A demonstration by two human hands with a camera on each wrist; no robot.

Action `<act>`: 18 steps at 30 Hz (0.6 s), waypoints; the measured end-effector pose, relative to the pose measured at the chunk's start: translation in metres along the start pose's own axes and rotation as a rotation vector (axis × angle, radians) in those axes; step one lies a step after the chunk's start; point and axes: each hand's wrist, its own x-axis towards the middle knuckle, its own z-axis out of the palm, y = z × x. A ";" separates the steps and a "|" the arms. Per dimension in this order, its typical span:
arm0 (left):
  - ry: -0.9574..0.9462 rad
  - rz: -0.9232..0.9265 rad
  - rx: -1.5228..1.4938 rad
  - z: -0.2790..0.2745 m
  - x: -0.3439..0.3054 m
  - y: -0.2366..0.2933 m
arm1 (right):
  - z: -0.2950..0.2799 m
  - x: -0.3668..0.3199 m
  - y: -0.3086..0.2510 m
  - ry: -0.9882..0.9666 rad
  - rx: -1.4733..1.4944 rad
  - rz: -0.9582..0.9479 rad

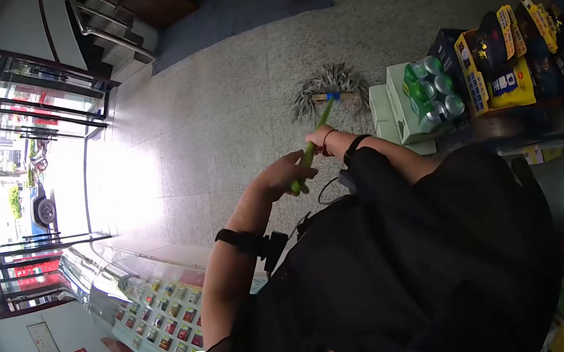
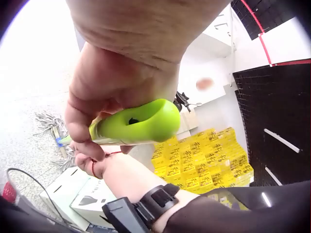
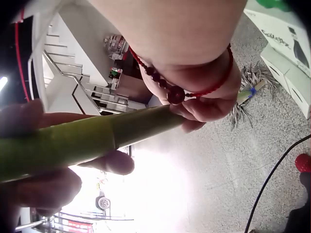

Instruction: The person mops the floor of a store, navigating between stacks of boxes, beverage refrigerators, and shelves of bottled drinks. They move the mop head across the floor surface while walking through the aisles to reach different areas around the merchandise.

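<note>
Both hands grip a green mop handle [image 1: 326, 117]: the left hand [image 1: 287, 175] wraps its top end, the right hand [image 1: 321, 140] holds just below. At the handle's foot, the mop head [image 1: 327, 89] lies beside white boxes [image 1: 391, 111], whose print is too blurred to read.

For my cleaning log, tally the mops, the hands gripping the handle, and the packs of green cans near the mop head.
mop: 1
hands on its handle, left hand and right hand: 2
pack of green cans: 1
Total: 4
</note>
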 end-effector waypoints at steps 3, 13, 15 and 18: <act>-0.016 0.008 0.077 -0.026 0.006 0.004 | 0.005 0.014 -0.018 0.002 0.032 0.019; -0.174 0.100 0.319 -0.156 0.066 0.033 | 0.011 0.103 -0.094 -0.128 0.156 0.006; -0.191 0.161 0.389 -0.176 0.077 0.044 | 0.010 0.109 -0.115 -0.019 0.093 0.037; -0.260 0.174 0.466 -0.203 0.105 0.060 | -0.007 0.128 -0.135 0.026 0.076 0.056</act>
